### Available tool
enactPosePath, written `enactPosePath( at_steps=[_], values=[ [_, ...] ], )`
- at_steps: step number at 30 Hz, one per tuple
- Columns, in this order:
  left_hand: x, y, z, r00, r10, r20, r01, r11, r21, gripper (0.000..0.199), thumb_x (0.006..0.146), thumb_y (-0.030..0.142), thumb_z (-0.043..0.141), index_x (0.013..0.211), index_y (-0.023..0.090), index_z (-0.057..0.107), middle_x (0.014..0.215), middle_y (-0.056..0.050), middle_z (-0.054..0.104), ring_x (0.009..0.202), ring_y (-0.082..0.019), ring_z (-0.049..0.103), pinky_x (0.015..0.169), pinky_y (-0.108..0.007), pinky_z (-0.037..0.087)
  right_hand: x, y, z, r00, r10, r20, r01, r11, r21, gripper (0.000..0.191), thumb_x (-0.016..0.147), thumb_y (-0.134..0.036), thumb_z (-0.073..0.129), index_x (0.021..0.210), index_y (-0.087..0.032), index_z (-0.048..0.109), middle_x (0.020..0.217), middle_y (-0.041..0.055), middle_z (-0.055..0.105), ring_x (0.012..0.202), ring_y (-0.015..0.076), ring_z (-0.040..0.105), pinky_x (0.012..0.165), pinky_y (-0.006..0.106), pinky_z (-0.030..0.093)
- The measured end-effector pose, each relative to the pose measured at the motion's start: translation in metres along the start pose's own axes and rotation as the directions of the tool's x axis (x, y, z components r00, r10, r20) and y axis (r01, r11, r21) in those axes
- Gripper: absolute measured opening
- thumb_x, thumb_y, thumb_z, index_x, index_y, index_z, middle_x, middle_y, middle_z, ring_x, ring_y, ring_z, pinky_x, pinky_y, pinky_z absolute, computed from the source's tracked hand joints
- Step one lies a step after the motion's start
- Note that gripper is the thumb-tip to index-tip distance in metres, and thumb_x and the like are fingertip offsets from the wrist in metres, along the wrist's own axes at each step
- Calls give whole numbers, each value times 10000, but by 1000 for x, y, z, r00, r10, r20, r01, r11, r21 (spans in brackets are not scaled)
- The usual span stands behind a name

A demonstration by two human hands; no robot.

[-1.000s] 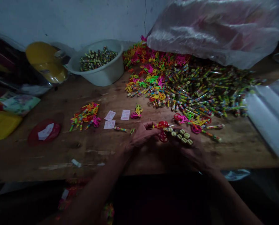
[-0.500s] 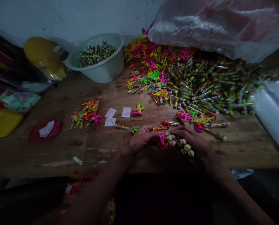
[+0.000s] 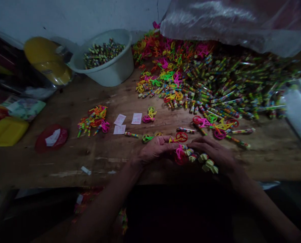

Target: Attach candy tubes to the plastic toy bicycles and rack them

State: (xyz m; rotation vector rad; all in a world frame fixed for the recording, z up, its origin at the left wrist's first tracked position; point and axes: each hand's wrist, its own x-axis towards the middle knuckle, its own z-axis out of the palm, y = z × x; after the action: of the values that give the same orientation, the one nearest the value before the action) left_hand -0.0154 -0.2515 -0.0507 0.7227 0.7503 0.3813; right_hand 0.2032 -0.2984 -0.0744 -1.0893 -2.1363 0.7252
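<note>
My left hand (image 3: 154, 148) is closed on a pink and red toy bicycle (image 3: 180, 156) near the table's front edge. A yellow and red toy bicycle (image 3: 181, 137) shows just above its fingertips; whether it is gripped too I cannot tell. My right hand (image 3: 217, 153) curls over several slim patterned tubes with pale caps (image 3: 209, 164), the caps pointing toward me. Some tube ends meet the pink bicycle between both hands. Beyond my left fingers lie a green toy wheel (image 3: 147, 137) and a loose tube (image 3: 131, 134). Another tube (image 3: 186, 130) rests beyond my right fingers.
A large heap of tubes (image 3: 228, 91) and colourful toy bicycles (image 3: 168, 76) covers the back right under a plastic bag (image 3: 216, 23). A white tub (image 3: 110, 72) holds more tubes. Printed slips (image 3: 136, 118), a bicycle bunch (image 3: 96, 118) and a red basket (image 3: 61, 136) lie leftward.
Both hands stay close together and shift slightly right with the bicycle and tubes. The capped tubes under my right hand have moved a little right. The camera view has tilted slightly.
</note>
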Motion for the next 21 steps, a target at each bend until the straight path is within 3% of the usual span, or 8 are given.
enactPosePath(
  at_steps=[2, 7, 12, 16, 21],
  values=[
    [0, 1, 0, 1000, -6, 14, 6, 1000, 29, 376, 692, 302, 742, 984, 101, 616, 777, -52, 652, 648, -96, 589, 694, -240, 463, -2, 1, -4, 999, 12, 35, -15, 996, 90, 328, 807, -221, 492, 1119, -244, 591, 977, 65, 639, 905, 210, 623, 750, 318, 526],
    [-2, 5, -1, 1000, -21, 19, 18, 988, 151, 310, 690, 293, 743, 897, 102, 612, 757, -31, 650, 642, -81, 580, 647, -202, 432, -16, -9, -10, 983, 180, 41, -184, 960, 211, 385, 736, -223, 573, 1119, -269, 562, 1100, 39, 630, 1007, 247, 592, 862, 375, 475],
    [-4, 6, 4, 998, -68, -8, 68, 976, 206, 288, 689, 301, 740, 820, 100, 581, 670, 4, 610, 542, -46, 520, 553, -170, 384, -22, -6, -7, 957, 270, 109, -291, 898, 331, 325, 737, -221, 598, 1061, -248, 607, 1065, 29, 645, 955, 218, 608, 813, 320, 489],
    [-3, 2, 7, 995, -95, -23, 98, 955, 280, 307, 682, 346, 732, 772, 114, 553, 572, 27, 567, 460, -36, 464, 460, -156, 309, -22, -4, -3, 896, 393, 209, -444, 762, 471, 301, 753, -269, 635, 1048, -210, 628, 983, 37, 671, 822, 194, 642, 706, 280, 527],
    [-7, 2, 11, 990, -56, -127, 110, 878, 466, 308, 687, 384, 703, 730, 123, 546, 548, 18, 554, 440, -50, 439, 435, -171, 268, -19, -12, -7, 891, 393, 228, -453, 814, 364, 285, 742, -200, 592, 1021, -232, 644, 863, 3, 681, 774, 188, 637, 700, 286, 525]
  ],
)
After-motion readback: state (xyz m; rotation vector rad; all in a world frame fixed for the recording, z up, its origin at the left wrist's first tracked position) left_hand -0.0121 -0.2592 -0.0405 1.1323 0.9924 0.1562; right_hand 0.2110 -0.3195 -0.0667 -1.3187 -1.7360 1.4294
